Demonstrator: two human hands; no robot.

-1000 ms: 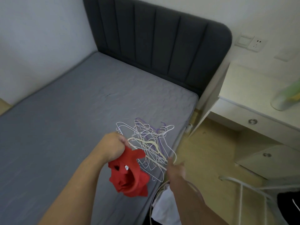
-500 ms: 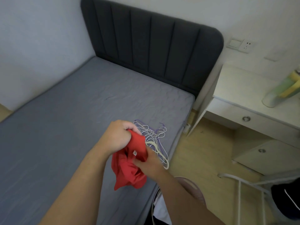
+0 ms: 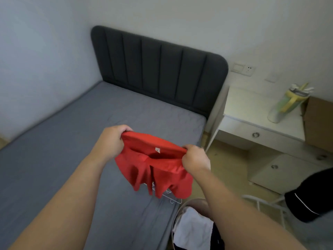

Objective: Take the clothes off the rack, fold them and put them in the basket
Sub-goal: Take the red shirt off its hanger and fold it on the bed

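Note:
A red garment hangs spread in the air above the right edge of the grey bed. My left hand grips its left top corner and my right hand grips its right top corner, stretching the waistband between them. A small white label shows inside the band. Below, at the bed's edge, the basket holds folded white and dark clothes. A white drying rack stands at the lower right with a black garment on it.
White hangers lie on the bed edge, mostly hidden behind the red garment. A dark padded headboard backs the bed. A white nightstand with drawers carries a green and yellow bottle. A brown box stands at the far right.
My right hand came off the hangers and took the red garment. Both hands then rose and pulled apart, opening the bunched garment out wide. The view tilted up.

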